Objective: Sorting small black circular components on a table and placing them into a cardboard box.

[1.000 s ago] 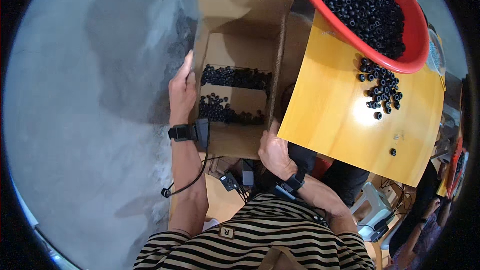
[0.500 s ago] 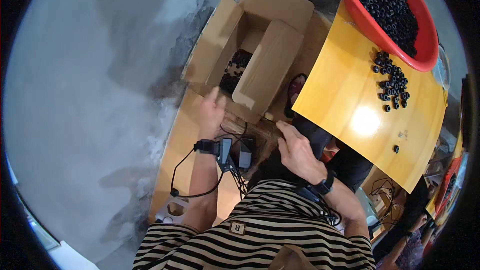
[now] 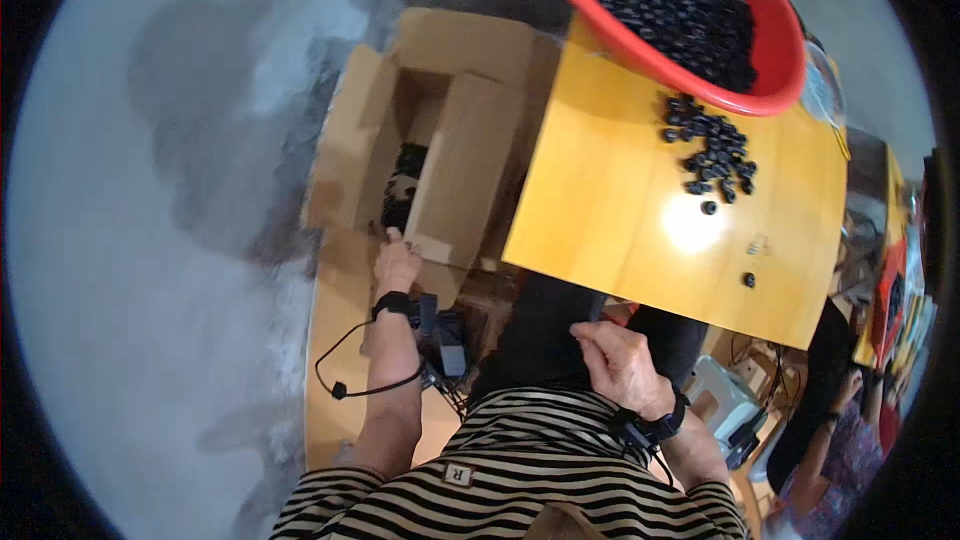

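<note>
My left hand (image 3: 398,266) is at the near end of an open cardboard box (image 3: 462,155), fingers stretched toward it and nothing visible in them. Inside the box lie small black ring-like pieces (image 3: 398,202), partly hidden by a flap. Over my lap, just off the near edge of a yellow table (image 3: 590,190), hangs my right hand (image 3: 622,365). Its thumb and fingers are pressed together; whatever is between them, if anything, is hidden. More black ring-like pieces (image 3: 712,152) lie loose on the table, with a single one (image 3: 749,280) nearer me.
A red basin (image 3: 785,70) heaped with black pieces stands at the table's far side. Dark devices and cables (image 3: 450,345) sit by my left forearm. A grey wall (image 3: 180,240) fills the left. Another person's arm (image 3: 815,460) shows at lower right.
The view has shifted, so box and table appear further left. My right hand has drawn back from beside the box toward my lap, its fingers closing together. My left hand stays by the box.
</note>
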`<state>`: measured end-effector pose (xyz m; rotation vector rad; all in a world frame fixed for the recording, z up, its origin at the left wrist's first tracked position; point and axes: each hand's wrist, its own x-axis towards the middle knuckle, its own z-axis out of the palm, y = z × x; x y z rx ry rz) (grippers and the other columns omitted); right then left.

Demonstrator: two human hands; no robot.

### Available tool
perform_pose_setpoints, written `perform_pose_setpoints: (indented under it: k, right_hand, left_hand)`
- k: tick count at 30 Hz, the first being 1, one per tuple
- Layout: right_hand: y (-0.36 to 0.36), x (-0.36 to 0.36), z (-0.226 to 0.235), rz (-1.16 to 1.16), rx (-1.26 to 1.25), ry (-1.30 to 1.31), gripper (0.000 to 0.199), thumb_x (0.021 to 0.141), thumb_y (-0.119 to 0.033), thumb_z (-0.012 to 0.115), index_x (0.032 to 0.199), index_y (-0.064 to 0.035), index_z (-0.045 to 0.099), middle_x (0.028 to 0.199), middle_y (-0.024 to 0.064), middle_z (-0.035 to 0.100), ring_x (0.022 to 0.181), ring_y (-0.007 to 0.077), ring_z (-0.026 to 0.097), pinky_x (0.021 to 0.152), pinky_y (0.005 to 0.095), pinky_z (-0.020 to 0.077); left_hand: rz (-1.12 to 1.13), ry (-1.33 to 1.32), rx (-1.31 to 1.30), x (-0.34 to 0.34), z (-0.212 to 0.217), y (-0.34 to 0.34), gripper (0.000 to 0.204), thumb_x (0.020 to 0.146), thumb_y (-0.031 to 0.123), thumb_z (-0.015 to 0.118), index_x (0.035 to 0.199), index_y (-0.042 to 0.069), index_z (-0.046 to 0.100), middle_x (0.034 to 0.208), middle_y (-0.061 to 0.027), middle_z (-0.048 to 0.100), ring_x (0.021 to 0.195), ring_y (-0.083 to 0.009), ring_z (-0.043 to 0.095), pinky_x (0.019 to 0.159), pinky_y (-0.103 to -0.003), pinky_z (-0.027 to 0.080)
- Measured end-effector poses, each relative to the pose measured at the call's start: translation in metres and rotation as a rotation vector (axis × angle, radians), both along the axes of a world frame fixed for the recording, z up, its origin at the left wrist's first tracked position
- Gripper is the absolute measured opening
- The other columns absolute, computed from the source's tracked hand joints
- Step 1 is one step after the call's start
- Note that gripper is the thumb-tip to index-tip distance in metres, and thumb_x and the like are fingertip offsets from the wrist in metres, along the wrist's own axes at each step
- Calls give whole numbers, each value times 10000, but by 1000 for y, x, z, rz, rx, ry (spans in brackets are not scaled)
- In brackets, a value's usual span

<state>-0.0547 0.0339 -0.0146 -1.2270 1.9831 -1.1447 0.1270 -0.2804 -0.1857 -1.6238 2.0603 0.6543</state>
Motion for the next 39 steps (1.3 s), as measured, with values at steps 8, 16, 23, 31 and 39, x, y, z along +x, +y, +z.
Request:
perform_pose_setpoints:
  k: [8, 16, 23, 31, 39]
  right_hand:
    - [4, -29, 26, 59, -183, 96, 319, 757, 67, 632, 1076, 57, 616, 796, 156, 652, 669, 298, 653, 600, 384, 550]
    - [55, -66, 34, -313, -200, 368, 289, 749, 69, 684, 1029, 17, 637, 796, 137, 648, 670, 295, 640, 611, 363, 524]
    - [114, -111, 11, -806, 71, 637, 422, 751, -43, 768, 1138, -19, 600, 1015, 177, 606, 885, 334, 627, 722, 374, 521]
    - [110, -137, 2, -692, -63, 533, 198, 738, -45, 763, 922, -43, 691, 795, 101, 601, 739, 273, 594, 646, 377, 463]
    - [84, -149, 2, -442, -17, 671, 254, 766, -98, 729, 1009, -80, 657, 871, 65, 583, 824, 250, 577, 725, 376, 435]
  left_hand:
    - [139, 105, 40, 23, -76, -16, 635, 854, 316, 625, 1409, 68, 443, 1351, -286, 499, 1282, -405, 471, 1059, -459, 385]
    - [277, 626, -249, 22, -28, -3, 528, 917, 187, 646, 1323, -110, 483, 1333, -259, 524, 1237, -294, 511, 1015, -353, 412]
    - [-89, 1176, -313, -102, 183, 90, 388, 977, 113, 546, 1325, -55, 521, 1289, -147, 581, 1186, -216, 547, 1025, -327, 402]
    - [-560, 1075, -409, -236, 164, 142, 558, 961, 159, 561, 1441, -40, 359, 1468, -237, 391, 1389, -375, 344, 1121, -431, 299]
    - [-578, 752, -417, -311, 141, 173, 663, 988, 369, 453, 1476, -43, 276, 1533, -252, 288, 1449, -414, 197, 1147, -562, 144]
